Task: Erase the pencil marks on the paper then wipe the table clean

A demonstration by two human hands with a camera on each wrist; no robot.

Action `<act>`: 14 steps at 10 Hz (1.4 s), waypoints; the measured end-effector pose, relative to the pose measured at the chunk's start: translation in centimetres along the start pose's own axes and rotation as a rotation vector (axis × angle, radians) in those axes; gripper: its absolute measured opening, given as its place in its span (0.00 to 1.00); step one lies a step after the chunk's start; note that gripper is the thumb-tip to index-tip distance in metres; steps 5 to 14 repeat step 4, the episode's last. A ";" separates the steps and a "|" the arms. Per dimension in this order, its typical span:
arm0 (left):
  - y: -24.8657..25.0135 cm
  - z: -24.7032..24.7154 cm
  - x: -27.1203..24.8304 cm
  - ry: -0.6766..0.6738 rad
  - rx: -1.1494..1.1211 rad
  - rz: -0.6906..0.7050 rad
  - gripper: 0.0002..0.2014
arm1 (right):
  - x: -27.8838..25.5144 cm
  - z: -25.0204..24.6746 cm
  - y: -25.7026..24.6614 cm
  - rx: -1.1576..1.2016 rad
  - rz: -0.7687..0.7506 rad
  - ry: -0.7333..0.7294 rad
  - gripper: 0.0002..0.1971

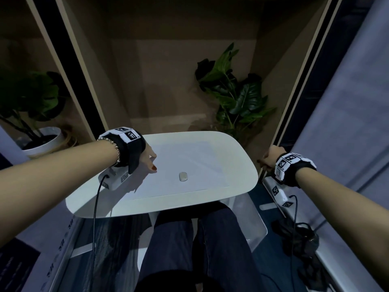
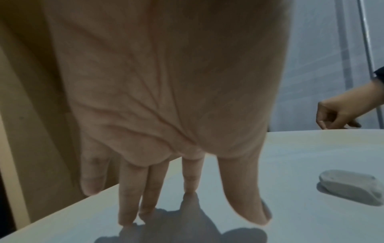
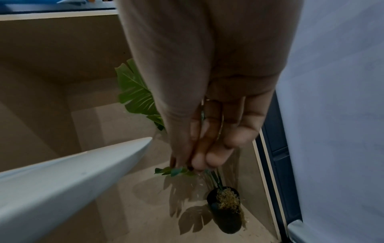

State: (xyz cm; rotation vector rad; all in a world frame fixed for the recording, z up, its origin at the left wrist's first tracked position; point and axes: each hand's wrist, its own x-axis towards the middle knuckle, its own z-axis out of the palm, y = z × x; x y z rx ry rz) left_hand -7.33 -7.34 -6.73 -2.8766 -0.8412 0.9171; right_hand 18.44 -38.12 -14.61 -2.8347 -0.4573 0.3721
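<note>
A white sheet of paper [image 1: 189,161] lies on the white oval table [image 1: 84,203]. No pencil marks on it can be made out. A small grey eraser [image 1: 183,176] [image 2: 351,186] rests on the paper near its front middle, touched by neither hand. My left hand [image 1: 150,159] [image 2: 190,180] presses its straight fingers down at the paper's left edge. My right hand [image 1: 267,159] [image 2: 336,115] [image 3: 199,157] hangs just off the table's right edge [image 3: 72,180], fingertips bunched against the thumb. Nothing shows between them.
A leafy plant [image 1: 237,98] in a dark pot [image 3: 226,212] stands on the floor behind the table's right end. Another plant in a white pot [image 1: 44,140] stands far left. My legs [image 1: 200,239] are under the table's front. Dark cables [image 1: 299,234] lie at the right.
</note>
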 end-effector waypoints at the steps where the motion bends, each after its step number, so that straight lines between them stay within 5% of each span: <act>1: -0.1 -0.1 0.0 0.028 0.008 0.044 0.34 | 1.2 -0.5 -0.4 0.010 -0.001 -0.011 0.13; 3: 0.4 -1.0 -1.1 0.013 0.017 -0.003 0.34 | -1.6 -3.2 -3.3 0.047 -0.070 0.028 0.07; 14: 0.6 -1.5 -2.4 0.055 -0.010 0.040 0.34 | -0.5 -3.6 -3.8 0.105 -0.079 0.058 0.10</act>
